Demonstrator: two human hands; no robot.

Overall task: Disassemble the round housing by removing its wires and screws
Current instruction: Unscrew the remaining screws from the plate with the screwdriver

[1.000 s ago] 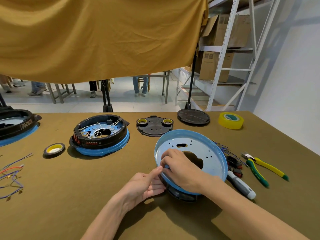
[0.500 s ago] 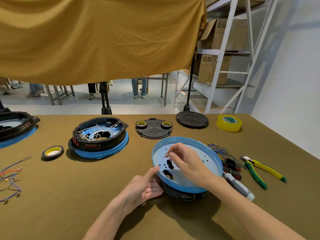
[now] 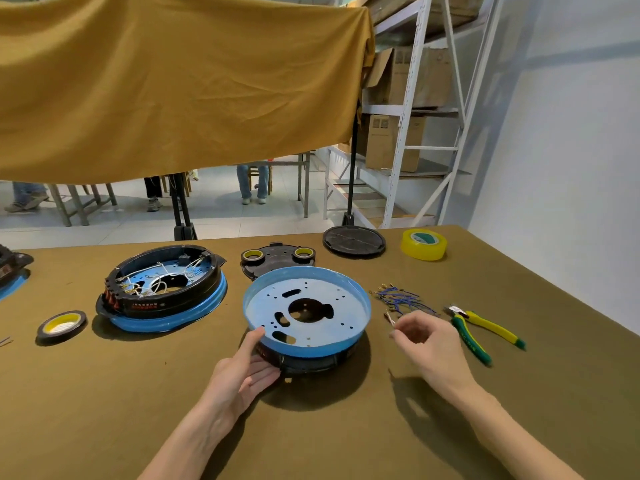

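Near the table's (image 3: 104,427) front edge, just right of its middle, sits the round housing (image 3: 306,308), a blue dish with a perforated pale floor over a black base, tipped slightly toward the camera. At its near-left side the left hand (image 3: 242,372) rests with straight fingers against the black base and the thumb up along the blue rim. To the right of the housing the right hand (image 3: 429,341) hovers above the table, pinching a short wire (image 3: 390,319) with a metal tip between thumb and fingertips. Just beyond that hand lies a loose heap of blue wires (image 3: 398,297), apart from the housing. Farther right, toward the right edge, lie yellow-and-green pliers (image 3: 481,329). A second housing (image 3: 162,289) with white wires inside sits left of the middle, a small tape roll (image 3: 62,323) nearer the left edge. Along the far edge stand a black cover plate (image 3: 277,259), a dark disc (image 3: 353,241) and a yellow tape roll (image 3: 424,244).
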